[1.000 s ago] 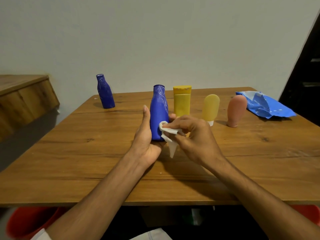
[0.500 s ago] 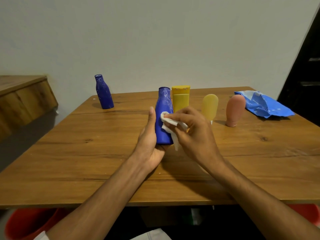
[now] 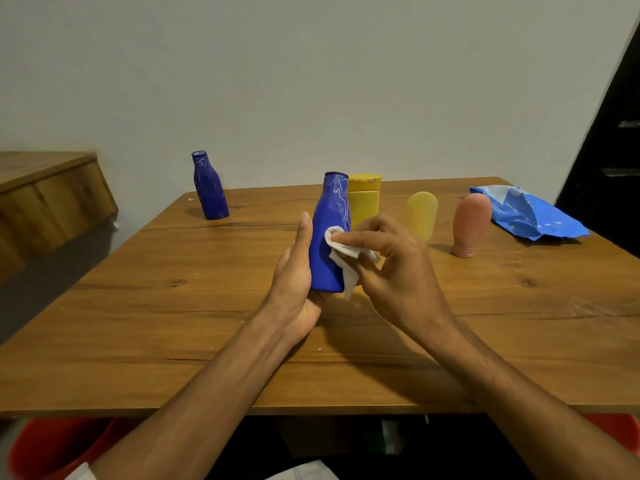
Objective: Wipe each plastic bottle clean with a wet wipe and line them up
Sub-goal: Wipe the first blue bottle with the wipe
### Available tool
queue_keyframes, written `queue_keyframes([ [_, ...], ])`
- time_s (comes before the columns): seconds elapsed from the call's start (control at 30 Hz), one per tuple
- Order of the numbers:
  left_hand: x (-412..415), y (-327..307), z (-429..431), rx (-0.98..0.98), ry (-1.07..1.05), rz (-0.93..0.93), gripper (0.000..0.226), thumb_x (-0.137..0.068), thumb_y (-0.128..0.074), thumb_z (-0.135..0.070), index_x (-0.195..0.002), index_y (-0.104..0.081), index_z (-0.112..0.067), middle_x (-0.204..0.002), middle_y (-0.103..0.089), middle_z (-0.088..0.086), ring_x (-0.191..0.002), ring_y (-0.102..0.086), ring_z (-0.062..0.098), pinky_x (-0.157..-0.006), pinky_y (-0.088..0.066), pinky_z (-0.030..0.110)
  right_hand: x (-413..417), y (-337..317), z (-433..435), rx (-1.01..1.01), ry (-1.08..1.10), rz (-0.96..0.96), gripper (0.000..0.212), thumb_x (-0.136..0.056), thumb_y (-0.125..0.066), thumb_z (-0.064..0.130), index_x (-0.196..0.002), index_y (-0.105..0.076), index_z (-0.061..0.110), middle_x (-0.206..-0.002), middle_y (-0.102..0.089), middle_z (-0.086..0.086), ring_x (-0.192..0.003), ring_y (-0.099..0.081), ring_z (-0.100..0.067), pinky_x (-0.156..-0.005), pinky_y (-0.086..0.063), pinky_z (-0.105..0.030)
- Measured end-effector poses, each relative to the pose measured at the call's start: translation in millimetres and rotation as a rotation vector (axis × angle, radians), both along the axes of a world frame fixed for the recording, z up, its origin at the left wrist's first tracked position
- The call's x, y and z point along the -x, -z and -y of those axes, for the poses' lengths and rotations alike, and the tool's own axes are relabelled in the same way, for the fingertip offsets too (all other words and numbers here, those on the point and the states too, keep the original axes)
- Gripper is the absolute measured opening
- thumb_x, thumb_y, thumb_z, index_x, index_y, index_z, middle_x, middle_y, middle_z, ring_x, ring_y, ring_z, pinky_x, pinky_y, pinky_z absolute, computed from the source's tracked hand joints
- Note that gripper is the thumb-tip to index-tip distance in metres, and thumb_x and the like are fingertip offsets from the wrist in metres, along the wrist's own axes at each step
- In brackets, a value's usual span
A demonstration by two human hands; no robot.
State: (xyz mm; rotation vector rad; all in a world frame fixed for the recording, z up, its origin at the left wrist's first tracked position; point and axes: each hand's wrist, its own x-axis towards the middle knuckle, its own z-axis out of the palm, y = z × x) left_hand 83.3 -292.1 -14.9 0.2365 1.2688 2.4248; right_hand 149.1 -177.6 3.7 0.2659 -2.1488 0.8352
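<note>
My left hand (image 3: 294, 282) grips a blue plastic bottle (image 3: 330, 230) from its left side and base, holding it upright just above the table. My right hand (image 3: 394, 268) pinches a white wet wipe (image 3: 348, 261) and presses it against the bottle's right side. Behind stand a yellow capped bottle (image 3: 365, 199), a pale yellow tube (image 3: 421, 216) and a pink tube (image 3: 471, 225) in a row. A second blue bottle (image 3: 209, 185) stands alone at the far left of the wooden table (image 3: 138, 323).
A blue wet-wipe pack (image 3: 526, 213) lies at the table's far right corner. A wooden ledge (image 3: 45, 192) juts out at the left. Red containers (image 3: 52, 448) sit on the floor under the table's near edge. A wall runs behind the table.
The held blue bottle has shifted right and tilted slightly. My right hand has slid the wipe up along its side.
</note>
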Motion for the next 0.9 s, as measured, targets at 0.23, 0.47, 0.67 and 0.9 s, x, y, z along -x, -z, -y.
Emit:
queue_keyframes([
  [0.23,-0.3,-2.7,4.4,-0.048,0.104,0.103,0.056,-0.092,-0.051,-0.053,-0.131,-0.057,-0.013,-0.123,-0.067,0.016,-0.107,-0.067,0.027,-0.086,-0.055,0.038,1.5,-1.0,-3.7,0.044,0.035,-0.004,0.026,-0.081,-0.071,0.014,-0.107,-0.071,0.013,-0.096,-0.058,0.006,-0.085,-0.056,-0.003,-0.069,-0.046,-0.007],
  [0.47,2.0,1.1,2.9,0.078,0.087,-0.030,0.053,-0.091,-0.048,-0.057,-0.125,-0.060,-0.018,-0.110,-0.072,0.015,-0.085,-0.071,0.025,-0.060,-0.057,0.038,3.3,-3.0,-5.2,0.112,0.028,0.011,0.025,-0.082,-0.070,0.020,-0.106,-0.071,0.016,-0.095,-0.061,0.005,-0.088,-0.058,-0.006,-0.067,-0.047,-0.011],
  [0.67,1.3,1.7,2.8,0.065,0.109,-0.071,0.049,-0.094,-0.045,-0.056,-0.119,-0.062,-0.018,-0.087,-0.070,0.010,-0.066,-0.067,0.020,-0.049,-0.053,0.032,5.5,-3.6,-7.4,0.165,0.036,-0.008,0.023,-0.084,-0.069,0.017,-0.107,-0.071,0.016,-0.095,-0.062,0.004,-0.086,-0.057,-0.004,-0.066,-0.045,-0.009],
  [0.9,0.6,0.9,-0.9,0.084,0.044,-0.065,0.062,-0.082,-0.055,-0.059,-0.132,-0.056,-0.024,-0.120,-0.069,0.015,-0.110,-0.066,0.035,-0.094,-0.049,0.063,7.6,-0.4,-6.0,0.204,0.019,-0.027,0.025,-0.084,-0.065,0.024,-0.108,-0.069,0.018,-0.098,-0.061,0.004,-0.092,-0.058,-0.006,-0.071,-0.051,-0.014],
])
